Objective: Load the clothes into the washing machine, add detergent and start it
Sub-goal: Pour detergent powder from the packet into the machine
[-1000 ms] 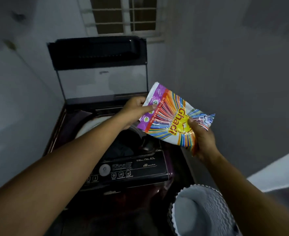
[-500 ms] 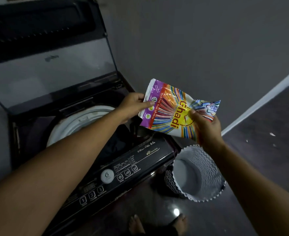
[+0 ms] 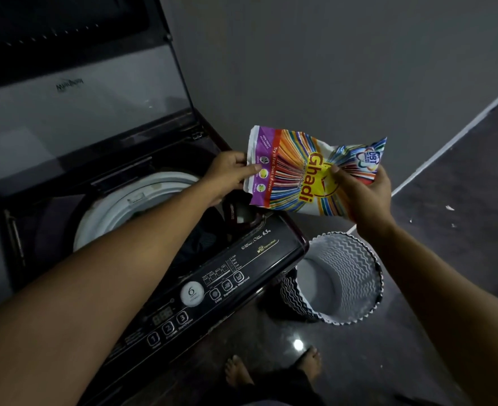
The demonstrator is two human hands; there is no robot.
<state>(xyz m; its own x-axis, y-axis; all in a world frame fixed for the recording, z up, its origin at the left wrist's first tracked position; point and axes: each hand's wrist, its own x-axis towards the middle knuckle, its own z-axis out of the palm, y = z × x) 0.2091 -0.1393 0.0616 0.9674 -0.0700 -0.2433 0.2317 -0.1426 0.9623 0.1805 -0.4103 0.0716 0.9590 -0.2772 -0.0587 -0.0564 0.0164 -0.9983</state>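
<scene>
A colourful detergent packet [image 3: 297, 174] with "Ghadi" printed on it is held level above the right corner of the washing machine [image 3: 236, 268]. My left hand [image 3: 230, 171] pinches its left edge and my right hand [image 3: 362, 191] grips its right end. The top-loader's lid [image 3: 75, 92] stands raised. Dark clothes [image 3: 204, 238] lie inside the white-rimmed drum [image 3: 119, 200]. A small dark detergent compartment [image 3: 242, 215] sits just under the packet. The control panel carries a round dial [image 3: 192, 293] and numbered buttons.
A white laundry basket [image 3: 356, 259] with a zigzag pattern stands on the dark floor right of the machine. A grey wall [image 3: 330, 68] rises behind. My bare feet [image 3: 271, 367] are near the machine's front.
The view has tilted down and to the right, bringing the control panel, basket and my feet into sight. Both hands still hold the packet, which sits a little flatter over the machine's corner.
</scene>
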